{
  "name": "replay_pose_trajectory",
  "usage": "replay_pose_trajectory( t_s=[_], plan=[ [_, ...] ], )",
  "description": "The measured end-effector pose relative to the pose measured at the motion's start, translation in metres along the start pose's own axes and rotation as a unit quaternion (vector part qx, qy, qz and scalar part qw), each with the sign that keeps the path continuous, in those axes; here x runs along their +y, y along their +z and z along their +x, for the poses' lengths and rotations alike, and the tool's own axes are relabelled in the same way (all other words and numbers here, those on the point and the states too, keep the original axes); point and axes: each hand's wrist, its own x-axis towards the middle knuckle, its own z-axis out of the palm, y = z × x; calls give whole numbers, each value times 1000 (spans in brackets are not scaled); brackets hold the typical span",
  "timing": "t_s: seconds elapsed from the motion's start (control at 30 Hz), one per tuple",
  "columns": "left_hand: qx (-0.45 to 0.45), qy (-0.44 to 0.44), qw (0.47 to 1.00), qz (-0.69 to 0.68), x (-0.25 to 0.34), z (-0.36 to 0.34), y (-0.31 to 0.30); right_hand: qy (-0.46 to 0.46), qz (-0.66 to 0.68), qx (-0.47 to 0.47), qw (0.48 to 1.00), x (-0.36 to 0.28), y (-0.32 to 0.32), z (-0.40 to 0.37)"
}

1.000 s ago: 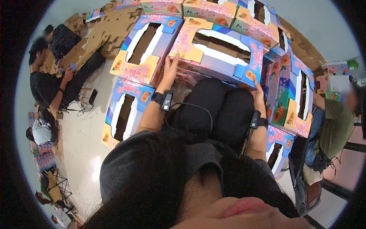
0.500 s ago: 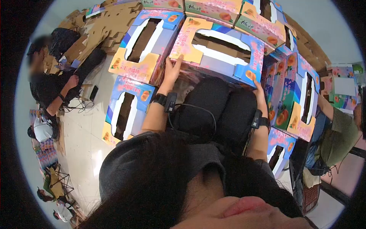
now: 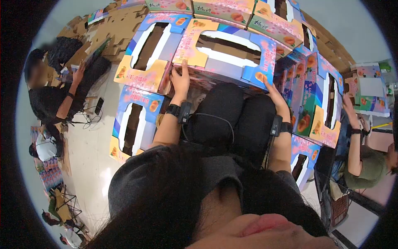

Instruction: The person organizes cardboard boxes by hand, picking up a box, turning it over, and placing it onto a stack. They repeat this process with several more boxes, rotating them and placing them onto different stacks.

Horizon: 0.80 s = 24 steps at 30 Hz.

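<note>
A printed cardboard peach box (image 3: 227, 68) sits in front of my knees, its top showing a long cut-out with white edges. My left hand (image 3: 180, 81) grips its near left corner, thumb on the yellow panel and the other fingers down the side. At the near right corner, my right hand (image 3: 275, 93) holds the blue edge, its fingers partly hidden under the box. Another peach box (image 3: 159, 41) stands directly to the left, close to my left hand. On the right, a similar box (image 3: 327, 99) stands beside my right hand.
More peach boxes (image 3: 224, 12) are lined up behind. A lower box (image 3: 132, 124) stands at my left. Flattened cardboard (image 3: 93, 37) lies at the back left. One person (image 3: 49, 91) sits at the left; another person's arm (image 3: 354, 137) reaches toward the right-hand box.
The held box and both my hands have shifted slightly left in view, along with the surroundings. The person at left has raised a hand; the person at right has brought an arm up near the box.
</note>
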Motion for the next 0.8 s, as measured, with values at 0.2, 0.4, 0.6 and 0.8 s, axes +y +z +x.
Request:
replay_pose_trajectory(
  t_s=[0.2,0.4,0.6,0.8],
  plan=[
    [-92,2,986,-142,1,-1,-3,-31,-47,5,998,7,-5,6],
    [-81,-11,983,-163,-17,6,15,-10,-72,8,997,18,-9,15],
    [-126,-76,975,-166,-5,7,6,8,-103,40,994,10,-4,6],
    [-120,-63,970,-202,1,7,4,-38,-189,77,978,24,-11,26]
  ],
)
